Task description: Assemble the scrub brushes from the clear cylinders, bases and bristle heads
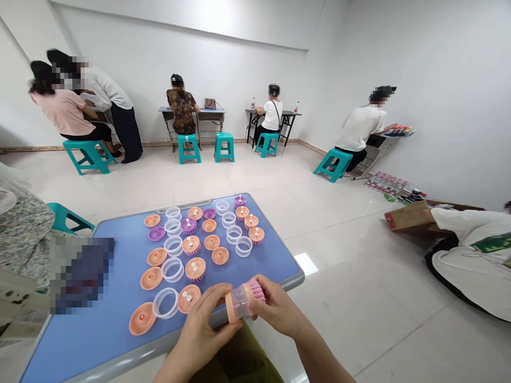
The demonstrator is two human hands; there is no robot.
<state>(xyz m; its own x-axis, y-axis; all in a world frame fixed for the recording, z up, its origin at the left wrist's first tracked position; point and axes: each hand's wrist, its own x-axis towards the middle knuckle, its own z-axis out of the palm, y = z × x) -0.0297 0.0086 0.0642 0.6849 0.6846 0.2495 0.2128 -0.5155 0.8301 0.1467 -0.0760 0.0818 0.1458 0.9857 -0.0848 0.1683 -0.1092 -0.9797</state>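
A small brush (240,303) with an orange cap, a clear middle and pink bristles is held in the air at the table's front edge. My left hand (205,324) grips its orange cap end. Around the bristle end are the fingers of my right hand (277,308). On the blue table (120,340) lie rows of parts: orange caps (142,318), a purple cap (157,233), clear rings (165,303), orange bristle heads (195,269) and purple bristle heads (189,226). An orange piece with white dots (189,298) lies just beyond my left hand.
A person in a floral garment (24,229) is at the left edge beside a dark blurred item (85,276). Several people sit or stand at desks along the walls. At right, a person in white (471,255) reaches to a cardboard box (407,215). A teal stool (224,147) stands beyond.
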